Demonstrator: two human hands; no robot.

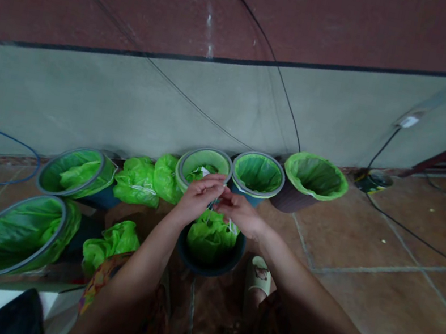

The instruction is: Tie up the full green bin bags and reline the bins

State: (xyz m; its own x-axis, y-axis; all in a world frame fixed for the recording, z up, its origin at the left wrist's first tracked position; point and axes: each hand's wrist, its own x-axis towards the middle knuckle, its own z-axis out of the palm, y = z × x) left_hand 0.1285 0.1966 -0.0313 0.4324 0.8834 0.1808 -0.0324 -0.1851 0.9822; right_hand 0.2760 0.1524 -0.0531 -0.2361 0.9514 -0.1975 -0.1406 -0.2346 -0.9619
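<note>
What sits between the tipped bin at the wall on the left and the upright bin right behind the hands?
Two loose, bunched green bags lie on the floor between the tipped bin and the upright bin, per the head view.

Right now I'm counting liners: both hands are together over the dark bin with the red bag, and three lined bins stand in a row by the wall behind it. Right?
Not quite: in the head view the bag in the dark bin is green, not red. The rest holds.

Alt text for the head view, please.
Both hands, left hand and right hand, meet over a dark bin, pinching the white drawstring of its green bag. More green-lined bins line the wall on a tiled floor.
</note>
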